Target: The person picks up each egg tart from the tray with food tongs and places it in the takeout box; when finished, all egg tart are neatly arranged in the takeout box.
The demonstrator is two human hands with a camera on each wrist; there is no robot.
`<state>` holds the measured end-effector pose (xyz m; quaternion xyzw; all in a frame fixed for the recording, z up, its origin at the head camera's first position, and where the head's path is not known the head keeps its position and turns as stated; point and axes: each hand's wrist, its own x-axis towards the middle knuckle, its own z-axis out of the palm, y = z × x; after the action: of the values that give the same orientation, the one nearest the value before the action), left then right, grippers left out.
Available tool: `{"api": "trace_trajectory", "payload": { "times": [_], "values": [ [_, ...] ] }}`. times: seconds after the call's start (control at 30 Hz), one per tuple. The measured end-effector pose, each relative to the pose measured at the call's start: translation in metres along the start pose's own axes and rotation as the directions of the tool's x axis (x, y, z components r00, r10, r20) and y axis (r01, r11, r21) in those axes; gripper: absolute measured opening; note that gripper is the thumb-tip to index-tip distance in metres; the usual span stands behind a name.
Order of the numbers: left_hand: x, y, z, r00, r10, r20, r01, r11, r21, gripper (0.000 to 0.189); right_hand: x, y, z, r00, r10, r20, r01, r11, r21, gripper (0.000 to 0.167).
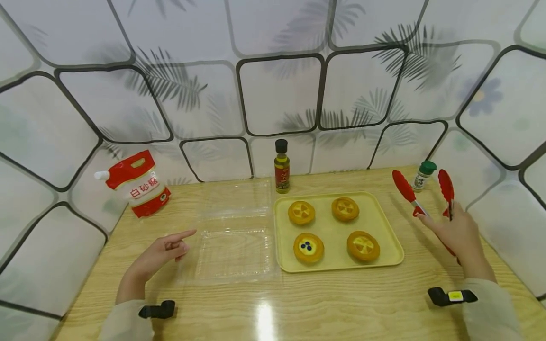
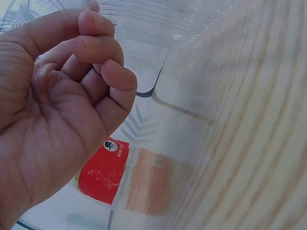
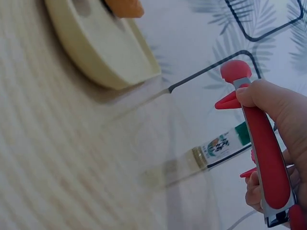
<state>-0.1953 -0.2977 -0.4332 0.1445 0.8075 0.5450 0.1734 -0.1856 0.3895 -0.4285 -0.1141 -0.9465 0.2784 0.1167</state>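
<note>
In the head view my right hand grips a pair of red-and-metal tongs, their two arms spread apart above the table. The right wrist view shows the thumb along one red arm of the tongs. My left hand hovers at the left side of a clear plastic box, index finger extended and the others loosely curled, holding nothing. Whether its fingertip touches the box I cannot tell. Several egg tarts, one with blueberries, sit on a yellow tray between the hands.
A red and white sugar bag stands at the back left. Behind the tray is a dark-capped oil bottle. A green-capped seasoning jar stands at the back right, behind the tongs. A patterned wall bounds the wooden table.
</note>
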Motion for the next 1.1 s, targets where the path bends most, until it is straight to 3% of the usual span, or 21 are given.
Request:
{"api": "trace_trajectory", "payload": {
  "times": [0.13, 0.33, 0.77, 0.9, 1.1],
  "values": [
    [0.0, 0.0, 0.001, 1.0, 0.014, -0.006, -0.014, 1.0, -0.008, 0.048, -0.001, -0.011, -0.006, 0.999, -0.031, -0.02, 0.031, 0.999, -0.017, 0.069],
    [-0.001, 0.0, 0.002, 0.999, 0.054, 0.003, -0.054, 0.998, -0.031, 0.046, -0.004, -0.028, -0.015, 0.999, -0.051, 0.007, 0.051, 0.998, -0.048, 0.1],
    [-0.001, -0.001, 0.001, 1.0, 0.016, -0.015, -0.016, 1.0, -0.024, 0.049, -0.011, -0.053, -0.024, 0.99, -0.139, -0.009, 0.137, 0.987, -0.082, 0.095],
    [-0.001, -0.001, 0.001, 1.0, 0.023, -0.013, -0.023, 0.999, -0.031, 0.05, -0.013, -0.061, -0.023, 0.973, -0.23, 0.004, 0.229, 0.97, -0.076, 0.092],
    [-0.001, -0.001, 0.003, 0.999, 0.032, -0.014, -0.032, 0.999, -0.034, 0.049, -0.013, -0.074, -0.015, 0.927, -0.372, 0.043, 0.375, 0.923, -0.085, 0.088]
  ]
}}
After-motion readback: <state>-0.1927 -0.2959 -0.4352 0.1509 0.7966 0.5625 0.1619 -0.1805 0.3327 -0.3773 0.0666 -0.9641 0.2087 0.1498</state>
